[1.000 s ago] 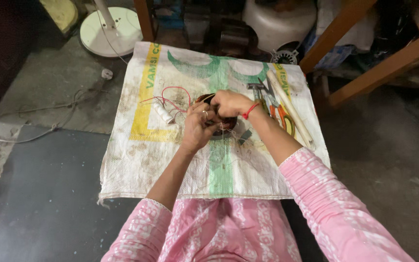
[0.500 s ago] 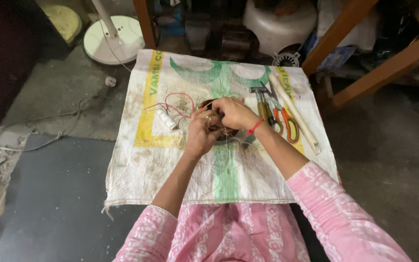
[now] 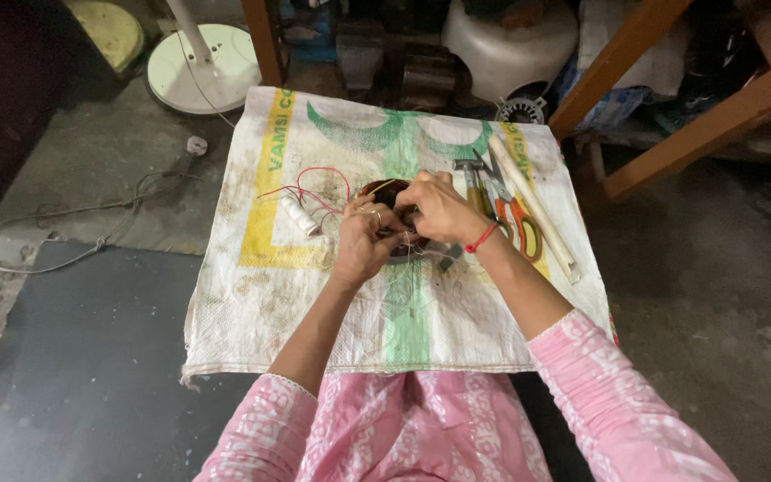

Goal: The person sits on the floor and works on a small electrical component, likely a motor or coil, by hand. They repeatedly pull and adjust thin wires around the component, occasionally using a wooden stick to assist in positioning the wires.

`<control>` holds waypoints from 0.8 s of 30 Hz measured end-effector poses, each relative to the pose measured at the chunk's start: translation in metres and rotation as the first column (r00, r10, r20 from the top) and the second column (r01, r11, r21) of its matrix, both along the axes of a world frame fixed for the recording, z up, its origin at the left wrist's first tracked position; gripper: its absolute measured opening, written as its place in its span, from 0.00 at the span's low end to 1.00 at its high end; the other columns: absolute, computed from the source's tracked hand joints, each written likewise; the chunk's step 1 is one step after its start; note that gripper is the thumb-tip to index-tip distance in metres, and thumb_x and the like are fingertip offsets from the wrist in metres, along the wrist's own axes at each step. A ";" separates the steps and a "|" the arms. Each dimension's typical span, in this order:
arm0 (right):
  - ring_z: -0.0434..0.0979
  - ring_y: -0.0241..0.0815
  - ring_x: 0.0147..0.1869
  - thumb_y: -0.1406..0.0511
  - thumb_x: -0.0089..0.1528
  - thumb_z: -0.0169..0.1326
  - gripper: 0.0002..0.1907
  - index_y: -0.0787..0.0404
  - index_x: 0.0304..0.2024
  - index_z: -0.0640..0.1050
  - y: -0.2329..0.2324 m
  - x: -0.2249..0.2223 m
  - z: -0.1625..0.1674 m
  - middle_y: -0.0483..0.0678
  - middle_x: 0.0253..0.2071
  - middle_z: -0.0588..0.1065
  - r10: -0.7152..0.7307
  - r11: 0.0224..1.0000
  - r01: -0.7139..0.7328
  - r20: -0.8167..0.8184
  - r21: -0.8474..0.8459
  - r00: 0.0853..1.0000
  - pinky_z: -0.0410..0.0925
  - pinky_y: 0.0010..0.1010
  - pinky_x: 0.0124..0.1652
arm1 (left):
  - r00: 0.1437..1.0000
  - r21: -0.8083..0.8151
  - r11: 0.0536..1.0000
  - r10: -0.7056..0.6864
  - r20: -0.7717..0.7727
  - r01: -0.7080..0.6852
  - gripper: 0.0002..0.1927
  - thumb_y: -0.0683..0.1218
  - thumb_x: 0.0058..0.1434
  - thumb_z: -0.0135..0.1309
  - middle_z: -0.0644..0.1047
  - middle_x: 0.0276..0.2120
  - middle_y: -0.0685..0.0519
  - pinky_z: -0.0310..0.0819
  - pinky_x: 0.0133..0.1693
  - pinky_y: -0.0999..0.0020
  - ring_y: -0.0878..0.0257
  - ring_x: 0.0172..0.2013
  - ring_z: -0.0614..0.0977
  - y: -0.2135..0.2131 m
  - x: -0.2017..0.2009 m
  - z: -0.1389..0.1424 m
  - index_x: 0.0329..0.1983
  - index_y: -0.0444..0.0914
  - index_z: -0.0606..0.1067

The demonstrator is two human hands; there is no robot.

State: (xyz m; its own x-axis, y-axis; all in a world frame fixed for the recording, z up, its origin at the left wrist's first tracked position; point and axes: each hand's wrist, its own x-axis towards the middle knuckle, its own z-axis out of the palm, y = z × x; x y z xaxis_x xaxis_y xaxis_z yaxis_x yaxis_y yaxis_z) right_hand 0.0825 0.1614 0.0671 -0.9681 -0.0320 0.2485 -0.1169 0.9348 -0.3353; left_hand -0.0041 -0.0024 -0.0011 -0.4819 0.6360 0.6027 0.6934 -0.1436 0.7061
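My left hand [image 3: 363, 243] and my right hand [image 3: 439, 207] meet over a dark round wound coil [image 3: 384, 190] lying on a white woven sack [image 3: 314, 295] spread on the floor. Both hands grip the coil, and their fingers hide most of it. Thin red wires [image 3: 319, 178] loop out from the coil to the left, past a small white cylinder [image 3: 299, 216]. A red thread band circles my right wrist. Pink patterned sleeves cover both arms.
Orange-handled scissors [image 3: 519, 223], pliers [image 3: 475, 183] and a long pale stick [image 3: 533, 205] lie right of the coil. A white fan base [image 3: 203, 67] and a grey cable [image 3: 73, 232] lie on the left floor. Wooden legs [image 3: 671, 134] slant at the right.
The view has shifted slightly, so the sack sits lower and larger in frame. Both hands stay on the coil, fingers working at it with little travel.
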 end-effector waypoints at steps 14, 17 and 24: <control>0.71 0.48 0.44 0.65 0.65 0.61 0.15 0.60 0.26 0.72 -0.007 -0.020 0.011 0.49 0.28 0.72 -0.005 0.990 0.050 -0.328 0.129 0.945 0.59 0.47 0.51 | 1.000 -0.034 0.999 0.008 -0.009 -0.008 0.07 0.44 0.48 0.67 0.80 0.28 0.54 0.62 0.64 0.53 0.57 0.38 0.82 0.002 -0.002 0.001 0.27 0.40 0.80; 0.72 0.49 0.46 0.68 0.63 0.52 0.07 0.60 0.29 0.73 0.011 -0.006 0.017 0.50 0.34 0.74 -0.151 0.987 0.155 -0.470 -0.029 0.870 0.62 0.42 0.48 | 0.999 0.006 1.000 0.015 -0.037 -0.015 0.09 0.45 0.47 0.69 0.79 0.28 0.53 0.62 0.63 0.53 0.55 0.38 0.81 0.002 -0.001 0.003 0.26 0.40 0.80; 0.79 0.39 0.48 0.72 0.73 0.55 0.04 0.65 0.42 0.74 0.118 0.150 0.007 0.49 0.42 0.75 -0.604 0.788 0.520 -0.576 -0.329 0.551 0.73 0.30 0.48 | 1.000 0.000 1.000 0.005 -0.029 -0.005 0.08 0.44 0.48 0.69 0.80 0.28 0.54 0.61 0.64 0.53 0.56 0.38 0.81 0.004 -0.002 0.000 0.27 0.40 0.80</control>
State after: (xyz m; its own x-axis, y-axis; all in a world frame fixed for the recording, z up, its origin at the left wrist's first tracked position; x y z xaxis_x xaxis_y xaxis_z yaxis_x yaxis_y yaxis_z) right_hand 0.2324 0.2796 0.0745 -0.3882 0.5303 0.7537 0.2027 0.8470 -0.4915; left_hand -0.0059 0.0014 -0.0016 -0.4673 0.6336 0.6165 0.7143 -0.1403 0.6856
